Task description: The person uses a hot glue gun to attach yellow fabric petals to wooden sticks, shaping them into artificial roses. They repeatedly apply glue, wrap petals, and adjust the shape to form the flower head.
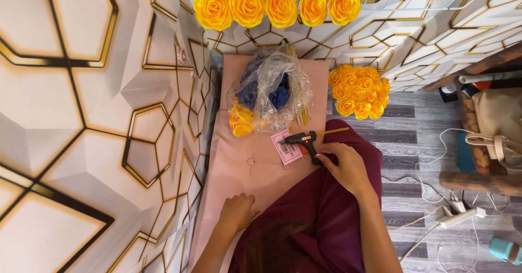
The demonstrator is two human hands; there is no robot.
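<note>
Wrapped around the handle of a black glue gun [303, 140], the right hand [345, 167] holds it near the middle of the frame, with the nozzle pointing left over a small pink card [284, 147]. Lower, the left hand [237, 210] rests on the pink cushion [228, 159] with fingers curled under and nothing in it. Above the glue gun lies a clear plastic bag [274, 88] with blue and yellow paper flowers inside. To the right of it, a bunch of yellow paper roses [359, 92] lies on the grey floor [413, 137].
</note>
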